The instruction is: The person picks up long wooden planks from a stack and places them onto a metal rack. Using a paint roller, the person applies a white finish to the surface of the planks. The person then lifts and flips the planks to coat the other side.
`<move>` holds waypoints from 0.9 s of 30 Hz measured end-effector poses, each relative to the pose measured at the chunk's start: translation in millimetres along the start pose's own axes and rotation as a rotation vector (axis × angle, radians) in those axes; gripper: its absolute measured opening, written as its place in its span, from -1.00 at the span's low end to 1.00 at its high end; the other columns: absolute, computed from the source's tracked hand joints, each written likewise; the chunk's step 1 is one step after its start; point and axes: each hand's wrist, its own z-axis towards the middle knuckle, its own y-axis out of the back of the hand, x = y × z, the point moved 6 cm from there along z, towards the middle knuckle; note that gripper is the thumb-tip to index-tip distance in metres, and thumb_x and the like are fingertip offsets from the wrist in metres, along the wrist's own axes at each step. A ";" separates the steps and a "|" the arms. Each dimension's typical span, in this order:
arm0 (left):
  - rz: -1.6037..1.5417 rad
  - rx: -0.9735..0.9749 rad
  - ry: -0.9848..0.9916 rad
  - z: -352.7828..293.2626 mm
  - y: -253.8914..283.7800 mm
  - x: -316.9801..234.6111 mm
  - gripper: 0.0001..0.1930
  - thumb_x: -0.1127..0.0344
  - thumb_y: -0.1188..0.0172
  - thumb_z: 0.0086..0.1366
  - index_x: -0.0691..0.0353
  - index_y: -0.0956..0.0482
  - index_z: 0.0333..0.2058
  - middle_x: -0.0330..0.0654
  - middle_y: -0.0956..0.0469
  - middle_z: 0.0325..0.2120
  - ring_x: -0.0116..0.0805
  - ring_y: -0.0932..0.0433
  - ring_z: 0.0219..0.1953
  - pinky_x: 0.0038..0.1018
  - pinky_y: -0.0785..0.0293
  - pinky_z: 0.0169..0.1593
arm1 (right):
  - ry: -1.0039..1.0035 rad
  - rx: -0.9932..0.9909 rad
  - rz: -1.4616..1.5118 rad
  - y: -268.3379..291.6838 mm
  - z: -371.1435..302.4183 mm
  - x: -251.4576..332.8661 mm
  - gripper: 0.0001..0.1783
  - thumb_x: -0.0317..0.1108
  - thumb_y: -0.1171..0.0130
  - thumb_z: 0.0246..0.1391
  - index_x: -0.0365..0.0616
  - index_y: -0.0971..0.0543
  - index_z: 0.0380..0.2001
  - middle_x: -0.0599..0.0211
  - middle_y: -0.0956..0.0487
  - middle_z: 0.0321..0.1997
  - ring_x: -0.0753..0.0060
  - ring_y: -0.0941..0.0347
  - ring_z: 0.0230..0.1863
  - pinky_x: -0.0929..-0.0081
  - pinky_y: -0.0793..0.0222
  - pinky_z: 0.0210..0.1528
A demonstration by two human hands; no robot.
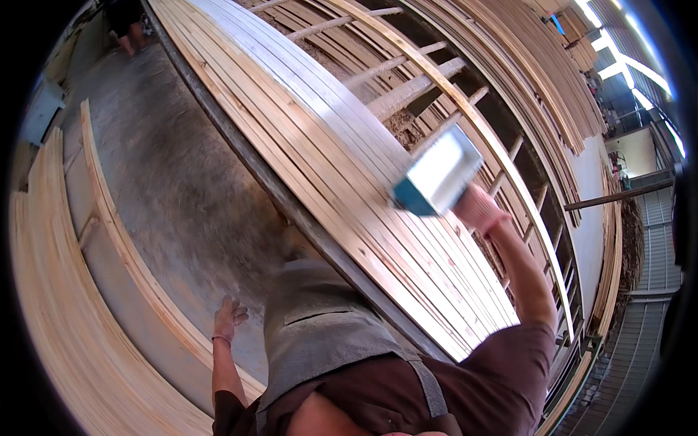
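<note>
My right hand (478, 208), in a pale pink glove, is closed on a blue box-shaped tool (445, 168) with a white inner side. It holds the tool over a row of long, narrow light wood boards (342, 196) laid side by side. Motion blur hides whether the tool touches them. A whitish, shiny layer (291, 65) covers the far right part of the row. Low at my left side hangs my left hand (230, 318), fingers apart and holding nothing, above the grey floor.
A dark rail (251, 163) edges the row of boards. Beyond it lies a ladder-like wooden frame (436, 76), with stacked planks (531, 65) farther right. More boards (73, 305) lie on my left. Another person's legs (131, 36) show at the far left.
</note>
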 end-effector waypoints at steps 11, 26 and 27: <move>0.071 -0.007 -0.021 -172.2 -96.6 284.7 -0.29 -0.31 -0.06 0.45 0.35 -0.56 0.09 -0.13 -0.68 -0.28 -0.28 -0.67 -0.28 -0.41 -0.56 -0.17 | 0.171 0.027 -0.063 -27.4 -153.7 -32.2 -0.76 -0.31 -0.04 0.39 -0.13 -0.63 -0.04 0.18 -0.67 -0.02 0.28 -0.61 0.01 0.34 -0.56 0.12; 0.040 0.023 0.093 -368.0 -244.8 612.7 -0.49 -0.26 -0.14 0.39 0.15 -0.58 -0.21 -0.27 -0.58 -0.45 -0.43 -0.55 -0.47 -0.60 -0.34 -0.36 | 0.402 -0.159 -0.694 -146.2 -556.4 -127.1 -0.68 -0.47 -0.20 0.15 -0.08 -0.66 -0.01 0.37 -0.69 0.03 0.39 -0.61 0.13 0.36 -0.50 0.30; 0.077 -0.016 0.055 -378.1 -261.8 619.9 -0.45 -0.25 -0.15 0.39 0.21 -0.62 -0.14 -0.22 -0.63 -0.41 -0.39 -0.60 -0.43 -0.59 -0.40 -0.33 | 0.256 0.077 -0.548 -157.0 -601.8 -143.8 -0.66 -0.47 -0.19 0.16 -0.10 -0.66 0.02 0.37 -0.67 0.12 0.40 -0.58 0.17 0.37 -0.45 0.35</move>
